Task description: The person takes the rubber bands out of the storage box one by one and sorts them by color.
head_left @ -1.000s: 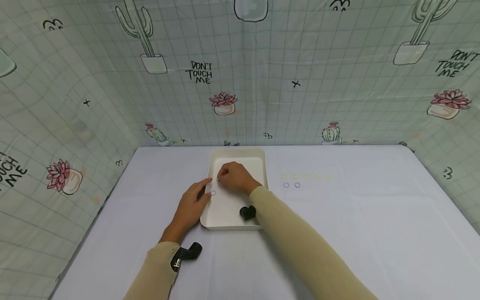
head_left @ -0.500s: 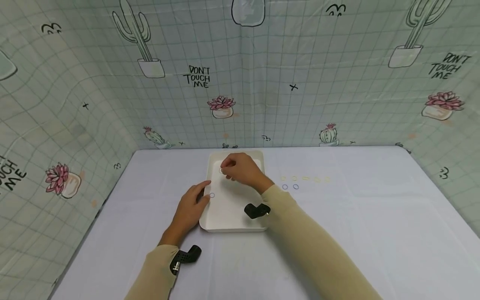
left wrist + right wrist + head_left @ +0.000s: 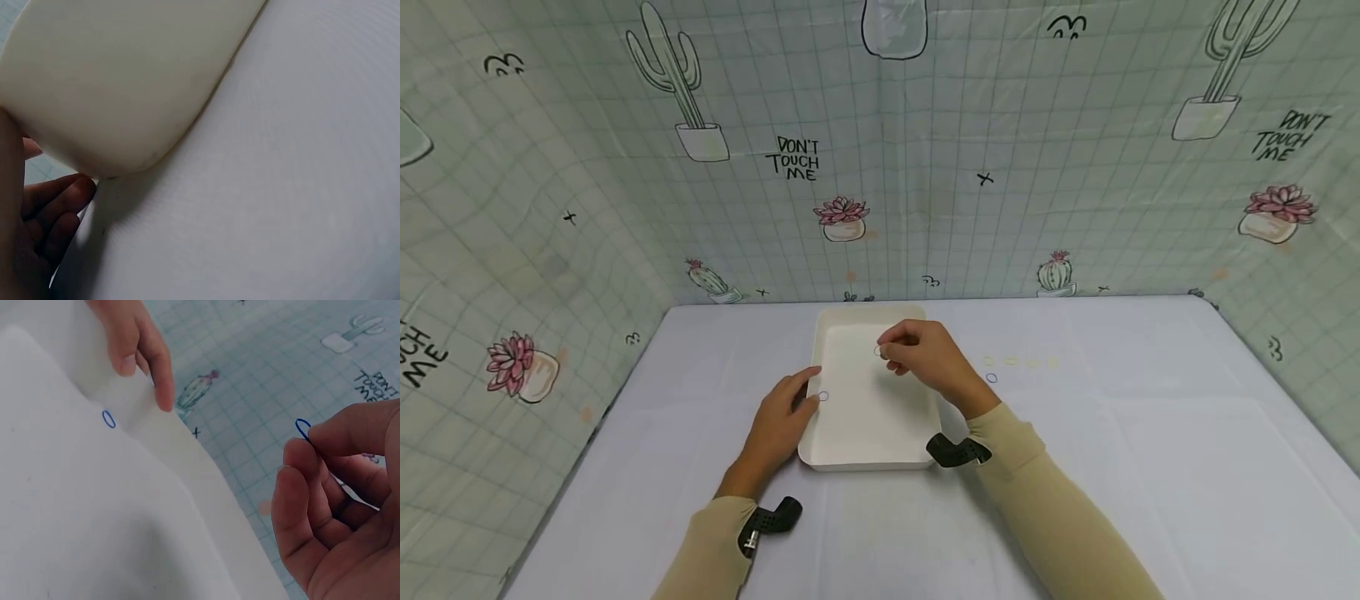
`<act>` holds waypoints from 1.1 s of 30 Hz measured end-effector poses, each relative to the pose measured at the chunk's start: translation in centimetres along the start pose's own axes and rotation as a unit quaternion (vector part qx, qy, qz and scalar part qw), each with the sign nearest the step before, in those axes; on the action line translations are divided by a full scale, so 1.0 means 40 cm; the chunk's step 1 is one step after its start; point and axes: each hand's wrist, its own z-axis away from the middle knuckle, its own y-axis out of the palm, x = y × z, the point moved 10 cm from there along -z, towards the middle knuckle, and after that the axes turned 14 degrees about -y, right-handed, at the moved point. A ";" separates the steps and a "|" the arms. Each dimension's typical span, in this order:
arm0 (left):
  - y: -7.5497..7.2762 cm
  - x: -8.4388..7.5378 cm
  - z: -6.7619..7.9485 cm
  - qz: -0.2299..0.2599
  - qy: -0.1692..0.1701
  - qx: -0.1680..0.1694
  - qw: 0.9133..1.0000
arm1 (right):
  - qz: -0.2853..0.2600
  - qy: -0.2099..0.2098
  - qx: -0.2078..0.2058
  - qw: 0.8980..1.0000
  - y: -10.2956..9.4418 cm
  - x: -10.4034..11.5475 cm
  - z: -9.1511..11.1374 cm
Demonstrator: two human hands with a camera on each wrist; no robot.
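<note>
A small blue rubber band [image 3: 302,429] is pinched between the thumb and index finger of my right hand [image 3: 928,357], which is raised over the white tray [image 3: 868,442]. Its other fingers are loosely curled. My left hand [image 3: 775,423] grips the tray's left side, thumb at the inner edge and fingers along the outside of the rim. Another blue rubber band [image 3: 823,396] lies in the tray near the left thumb; the right wrist view shows this blue loop [image 3: 109,419] close to the tray wall.
On the white table [image 3: 1150,467], right of the tray, lie several pale yellow bands [image 3: 1032,363] in a row, with a blue band [image 3: 992,378] in front. The right hand and wrist cover part of that area. A patterned cloth [image 3: 985,233] stands behind the table.
My right hand has lifted from the tray's left side and moved right across it, carrying the blue rubber band. The left hand stays at the tray's left side.
</note>
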 end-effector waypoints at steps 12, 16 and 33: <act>0.011 -0.004 -0.002 0.004 0.001 0.005 1.000 | 0.029 0.026 -0.052 0.998 -0.158 -0.031 0.095; 0.009 0.004 -0.003 -0.001 -0.001 0.002 1.000 | 0.032 0.035 -0.070 0.996 -0.209 -0.052 0.128; 0.005 0.014 -0.002 0.009 -0.011 0.008 1.000 | 0.137 0.121 -0.110 0.977 -0.382 -0.172 0.235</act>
